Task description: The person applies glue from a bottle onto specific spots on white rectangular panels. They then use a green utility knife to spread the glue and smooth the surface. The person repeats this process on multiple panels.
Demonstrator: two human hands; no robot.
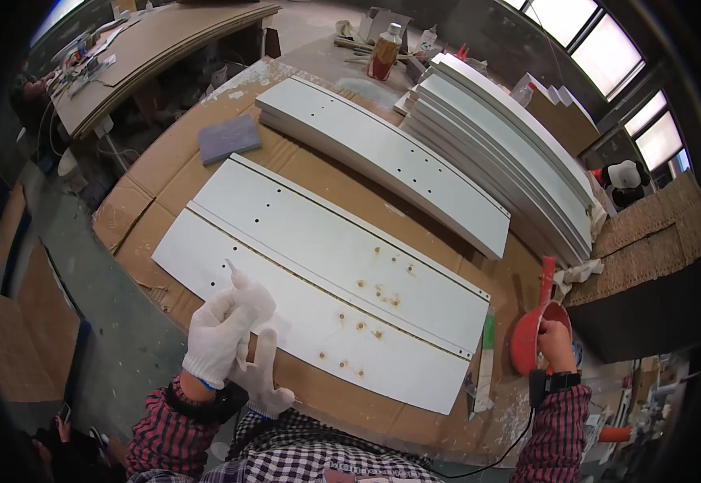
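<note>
My left hand (215, 334), in a white knit glove, is closed round a small translucent white squeeze bottle (252, 296), its thin nozzle tilted up over the near white panel (286, 314). Just below hangs a second white glove (263, 378), seemingly empty, by the table's front edge. My right hand (557, 344) is bare and reaches into a red plastic scoop (523, 346) at the table's right; its fingertips are hidden inside. A second white panel (326, 229) lies against the near one. Both have drilled holes, with yellow-brown stains round those toward the right.
Behind lie more white boards (382, 153) and a tall stack of white panels (503, 137). A grey-purple block (229, 140) rests on the cardboard (149, 193) at left. A green-and-white scraper-like tool (486, 362) lies near the scoop. Another person (626, 177) is at far right.
</note>
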